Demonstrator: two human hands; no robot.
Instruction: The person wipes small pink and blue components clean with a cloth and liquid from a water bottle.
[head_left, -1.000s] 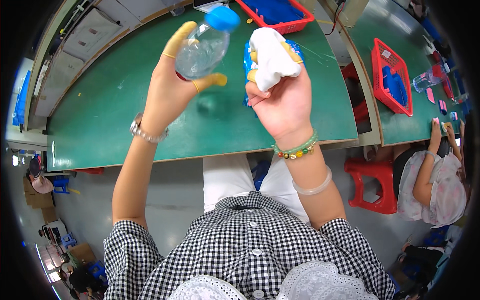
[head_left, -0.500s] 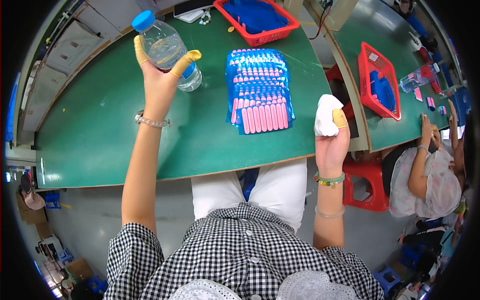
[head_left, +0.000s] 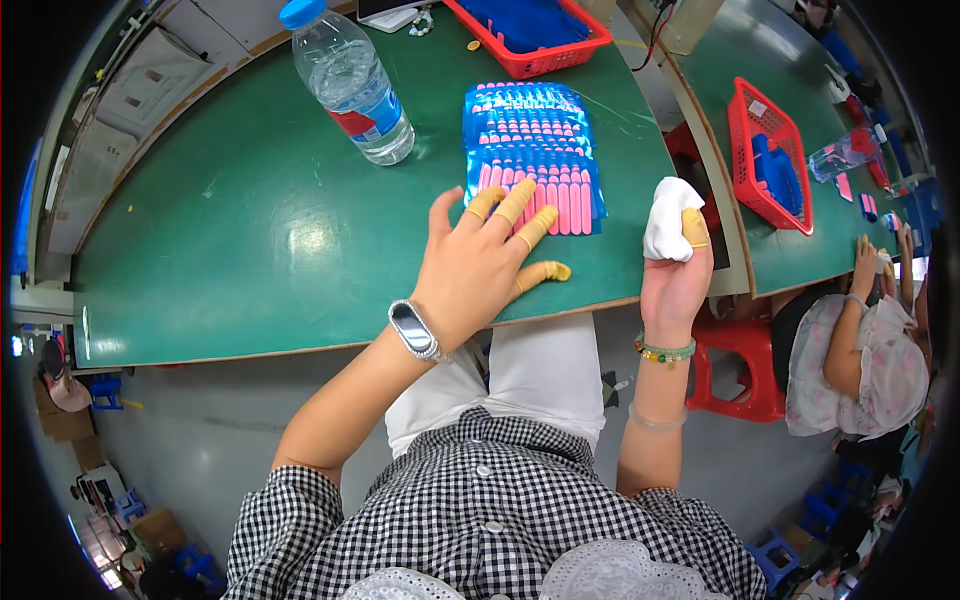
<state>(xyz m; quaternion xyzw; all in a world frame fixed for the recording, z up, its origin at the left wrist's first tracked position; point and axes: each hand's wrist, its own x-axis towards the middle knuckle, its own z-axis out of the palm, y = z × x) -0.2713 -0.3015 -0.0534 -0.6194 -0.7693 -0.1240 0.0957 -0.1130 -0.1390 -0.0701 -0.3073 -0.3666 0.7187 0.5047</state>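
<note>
My left hand (head_left: 478, 262) is spread palm down over the near edge of a fanned stack of blue film packs (head_left: 530, 140), each showing a row of pink, round-ended flat strips. Yellow finger cots cover several of its fingers, and the fingertips hide part of the nearest row; whether they touch it I cannot tell. My right hand (head_left: 677, 290), raised at the table's front edge, is closed on a crumpled white cloth (head_left: 667, 222), with a yellow cot on the thumb. Beyond my left hand stands a clear water bottle (head_left: 355, 90) with a blue cap.
A red basket (head_left: 535, 65) holding blue packs is at the back of the green table (head_left: 250, 250). Another red basket (head_left: 770, 160) sits on the neighbouring table, where a co-worker's arm (head_left: 845, 345) rests. A red stool (head_left: 735, 370) stands to my right.
My left hand has let go of the bottle, which now stands on the table, and has come down and right to the blue packs. My right hand still holds the cloth.
</note>
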